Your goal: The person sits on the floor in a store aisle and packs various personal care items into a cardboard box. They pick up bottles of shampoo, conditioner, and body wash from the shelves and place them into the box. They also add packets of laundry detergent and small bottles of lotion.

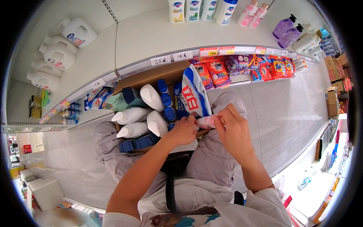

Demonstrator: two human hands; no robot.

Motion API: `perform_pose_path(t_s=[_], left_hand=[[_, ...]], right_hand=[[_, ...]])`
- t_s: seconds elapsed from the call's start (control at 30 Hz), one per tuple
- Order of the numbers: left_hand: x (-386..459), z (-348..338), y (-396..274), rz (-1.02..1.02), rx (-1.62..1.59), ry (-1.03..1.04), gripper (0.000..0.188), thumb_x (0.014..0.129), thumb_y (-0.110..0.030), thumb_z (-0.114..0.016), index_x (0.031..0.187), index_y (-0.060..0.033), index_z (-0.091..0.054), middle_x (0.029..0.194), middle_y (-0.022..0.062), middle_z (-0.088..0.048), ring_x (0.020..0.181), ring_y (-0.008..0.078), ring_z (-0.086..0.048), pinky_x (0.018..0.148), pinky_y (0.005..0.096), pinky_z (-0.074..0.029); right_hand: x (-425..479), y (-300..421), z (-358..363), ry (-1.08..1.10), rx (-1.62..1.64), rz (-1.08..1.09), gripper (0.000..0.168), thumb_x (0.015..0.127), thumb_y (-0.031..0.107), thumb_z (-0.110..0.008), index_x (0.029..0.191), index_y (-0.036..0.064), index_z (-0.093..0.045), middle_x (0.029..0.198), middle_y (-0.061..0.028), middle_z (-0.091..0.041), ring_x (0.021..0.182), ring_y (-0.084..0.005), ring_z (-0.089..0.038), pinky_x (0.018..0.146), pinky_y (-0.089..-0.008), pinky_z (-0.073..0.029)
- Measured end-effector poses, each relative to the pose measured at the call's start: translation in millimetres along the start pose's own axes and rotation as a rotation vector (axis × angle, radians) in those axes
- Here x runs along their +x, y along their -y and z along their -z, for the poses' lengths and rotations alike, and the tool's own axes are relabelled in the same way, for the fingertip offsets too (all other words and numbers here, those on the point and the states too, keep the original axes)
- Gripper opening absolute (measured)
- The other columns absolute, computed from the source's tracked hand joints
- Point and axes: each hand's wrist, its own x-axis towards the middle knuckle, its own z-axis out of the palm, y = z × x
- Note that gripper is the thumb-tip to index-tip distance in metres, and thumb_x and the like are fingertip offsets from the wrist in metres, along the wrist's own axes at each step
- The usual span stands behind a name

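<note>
My right hand (234,133) grips a pink-and-white bottle (206,122) lying almost level above the right edge of a cardboard box (136,81). At the bottle's other end are the fingers of my left hand (184,130), which seem closed around it and partly hide that end. A white, blue and red laundry detergent bag (194,93) stands just beyond both hands, in the box's right part. White bottles (151,98), a pale green bottle (117,102) and dark-blue-capped bottles (170,113) fill the rest. The box sits between my knees.
Above the box runs a shelf (158,34) with white jugs (79,32), body-wash bottles (192,10) and purple pump bottles (290,35). Detergent bags (217,71) lie on the lower shelf. Grey tiled floor (272,113) extends right; cartons (331,100) and another shelf (320,181) stand there.
</note>
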Motion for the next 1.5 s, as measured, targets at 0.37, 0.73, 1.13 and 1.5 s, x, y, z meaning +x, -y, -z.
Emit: perform_pose_path(t_s=[0.37, 0.73, 1.13, 1.5], left_hand=[[9.3, -16.3, 13.5, -0.007, 0.190, -0.008, 0.048, 0.088, -0.019, -0.058, 0.126, 0.0083, -0.044, 0.115, 0.0265, -0.058, 0.109, 0.0409, -0.057, 0.089, 0.0533, -0.045], [2.1, -19.6, 12.4, -0.055, 0.264, -0.203, 0.043, 0.089, -0.028, -0.059, 0.120, 0.0009, -0.051, 0.116, 0.0236, -0.057, 0.104, 0.0424, -0.059, 0.088, 0.0567, -0.045], [55.1, 50.8, -47.7, 0.270, -0.068, -0.105, 0.054, 0.086, -0.041, -0.060, 0.100, 0.0106, -0.065, 0.101, 0.0290, -0.068, 0.098, 0.0425, -0.066, 0.086, 0.0451, -0.052], [84.9, 38.8, -23.0, 0.157, -0.061, -0.286, 0.038, 0.084, -0.026, -0.059, 0.098, 0.0088, -0.066, 0.105, 0.0306, -0.066, 0.103, 0.0443, -0.064, 0.091, 0.0480, -0.051]], right_hand=[[29.0, 3.4, -7.2, 0.100, -0.081, 0.054, 0.015, 0.087, 0.007, -0.066, 0.082, -0.001, -0.054, 0.084, -0.0174, -0.055, 0.072, -0.0400, -0.058, 0.061, -0.0465, -0.045], [26.3, -8.6, -40.2, 0.250, -0.210, 0.091, 0.007, 0.080, 0.001, -0.061, 0.086, -0.002, -0.059, 0.093, -0.0191, -0.059, 0.076, -0.0394, -0.065, 0.066, -0.0458, -0.053], [-24.1, -23.2, -76.3, 0.150, 0.001, -0.059, 0.020, 0.084, 0.007, -0.068, 0.096, -0.001, -0.054, 0.096, -0.0184, -0.052, 0.076, -0.0403, -0.062, 0.064, -0.0475, -0.051], [-31.8, -19.5, -65.9, 0.144, 0.079, -0.042, 0.017, 0.086, 0.007, -0.068, 0.093, -0.002, -0.056, 0.097, -0.0170, -0.050, 0.076, -0.0417, -0.059, 0.064, -0.0484, -0.049]])
